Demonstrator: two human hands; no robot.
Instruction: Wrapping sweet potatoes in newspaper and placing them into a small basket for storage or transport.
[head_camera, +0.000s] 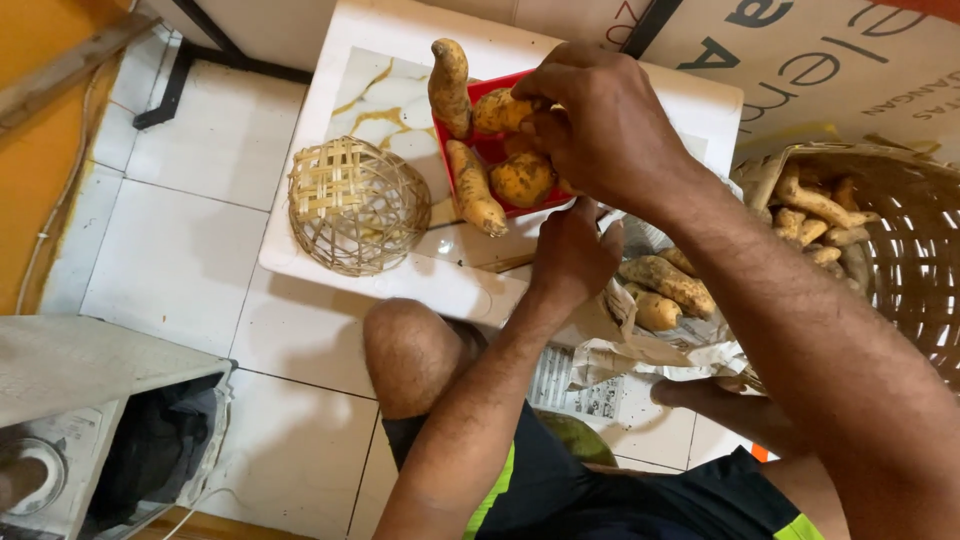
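Right hand (600, 125) clamped on a sweet potato (500, 110) over the red tray (455, 175) — loading step; left hand (570, 255) curled, empty — next calls for steady stacking.

Red tray (470, 160), upper centre of the frame: a shallow, square plastic tray resting on a low white marbled board, filled with sweet potatoes. Sweet potatoes in the tray (520, 180): tan-yellow, knobbly, dusted with soil. One long tuber (450, 85) stands tilted over the tray's upper left rim; another (476, 190) lies across the lower left rim, its tip overhanging. A rounder tuber (500, 110) at the tray's top edge lies under the right hand's fingertips.
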